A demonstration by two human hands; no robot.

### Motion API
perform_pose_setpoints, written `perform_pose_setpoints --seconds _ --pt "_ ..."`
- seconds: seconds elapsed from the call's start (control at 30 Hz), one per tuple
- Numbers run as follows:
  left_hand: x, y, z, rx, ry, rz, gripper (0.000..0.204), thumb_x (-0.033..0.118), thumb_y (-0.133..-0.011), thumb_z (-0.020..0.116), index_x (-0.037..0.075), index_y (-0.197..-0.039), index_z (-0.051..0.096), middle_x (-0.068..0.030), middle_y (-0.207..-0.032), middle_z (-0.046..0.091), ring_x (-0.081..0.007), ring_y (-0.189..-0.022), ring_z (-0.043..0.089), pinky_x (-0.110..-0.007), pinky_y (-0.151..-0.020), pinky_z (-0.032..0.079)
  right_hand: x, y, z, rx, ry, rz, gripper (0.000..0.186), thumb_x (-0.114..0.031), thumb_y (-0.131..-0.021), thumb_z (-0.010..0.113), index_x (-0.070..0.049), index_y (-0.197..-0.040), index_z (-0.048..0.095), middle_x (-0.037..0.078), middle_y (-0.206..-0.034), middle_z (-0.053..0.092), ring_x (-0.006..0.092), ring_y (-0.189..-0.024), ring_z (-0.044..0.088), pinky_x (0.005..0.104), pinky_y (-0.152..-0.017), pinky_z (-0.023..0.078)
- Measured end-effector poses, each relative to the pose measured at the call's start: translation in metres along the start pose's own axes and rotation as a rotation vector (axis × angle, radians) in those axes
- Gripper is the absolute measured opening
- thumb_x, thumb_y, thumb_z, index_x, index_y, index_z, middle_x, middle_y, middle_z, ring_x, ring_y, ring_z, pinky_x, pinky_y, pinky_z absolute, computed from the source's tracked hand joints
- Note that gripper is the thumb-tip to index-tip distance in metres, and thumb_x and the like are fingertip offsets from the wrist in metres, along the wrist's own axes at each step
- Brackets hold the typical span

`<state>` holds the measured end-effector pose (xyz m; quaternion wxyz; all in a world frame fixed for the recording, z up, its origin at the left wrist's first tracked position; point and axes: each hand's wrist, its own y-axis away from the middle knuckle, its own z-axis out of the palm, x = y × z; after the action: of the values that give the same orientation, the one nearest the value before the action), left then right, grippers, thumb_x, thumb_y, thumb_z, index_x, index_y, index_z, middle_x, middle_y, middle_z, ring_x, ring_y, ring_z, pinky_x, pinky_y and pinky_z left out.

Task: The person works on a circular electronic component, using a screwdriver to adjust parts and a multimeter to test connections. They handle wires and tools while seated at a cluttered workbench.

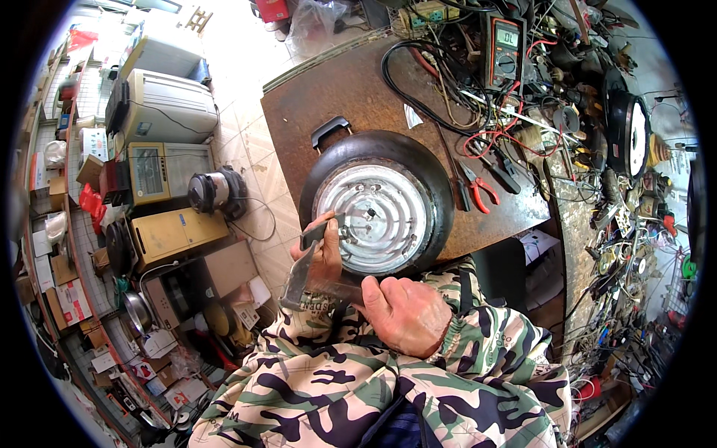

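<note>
On bench edge | wheel (377, 205) just ahead of hands | left hand (321, 254) grips chisel (323, 233) | right hand (407, 313) grips hammer (302, 287)

Premises are presenting as a small electrical repair workshop. A worn brown workbench (351, 97) is carrying a digital multimeter (505, 51), red-handled pliers (478, 190) and a tangle of test leads and wires (478, 112). A wheel hub motor with its tyre (377, 201) is lying on the bench edge. Old appliances are standing stacked on the tiled floor (246, 142), among them a boxy beige unit (168, 108) and a yellowed cabinet (175, 235). Cardboard boxes (71, 299) are crowding the shelves at left.
</note>
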<state>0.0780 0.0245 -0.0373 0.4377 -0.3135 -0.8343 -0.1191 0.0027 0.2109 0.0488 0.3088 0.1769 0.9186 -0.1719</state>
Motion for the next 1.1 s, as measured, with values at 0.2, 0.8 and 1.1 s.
perform_pose_setpoints --seconds 0.2,0.8,1.1 --pt "-0.012 0.008 0.001 0.006 -0.047 0.136 0.019 0.006 -0.098 0.067 -0.003 -0.114 0.072 -0.0176 -0.100 0.076 -0.0212 -0.088 0.074 -0.033 -0.079 0.058 -0.001 -0.006 -0.007 0.012 0.025 -0.054 0.035 -0.016 -0.090 0.066 0.004 -0.119 0.061 0.004 -0.080 0.052 0.0174 -0.067 0.057 0.0311 -0.053 0.049" --pt "-0.031 0.015 0.005 0.055 0.116 0.147 0.018 0.003 -0.098 0.065 -0.003 -0.113 0.073 -0.0157 -0.098 0.075 -0.0207 -0.086 0.072 -0.032 -0.079 0.057 -0.001 0.000 -0.008 -0.031 0.076 -0.119 0.039 -0.015 -0.088 0.066 0.006 -0.120 0.060 0.003 -0.079 0.051 0.0166 -0.067 0.056 0.0308 -0.054 0.049" --pt "-0.027 0.015 0.003 0.039 0.080 0.184 0.017 0.005 -0.098 0.066 -0.005 -0.110 0.071 -0.0171 -0.099 0.075 -0.0243 -0.089 0.074 -0.033 -0.080 0.058 -0.006 0.004 0.000 -0.053 0.178 -0.082 0.042 -0.018 -0.086 0.072 0.006 -0.119 0.063 0.004 -0.077 0.050 0.0187 -0.065 0.055 0.0321 -0.051 0.044"
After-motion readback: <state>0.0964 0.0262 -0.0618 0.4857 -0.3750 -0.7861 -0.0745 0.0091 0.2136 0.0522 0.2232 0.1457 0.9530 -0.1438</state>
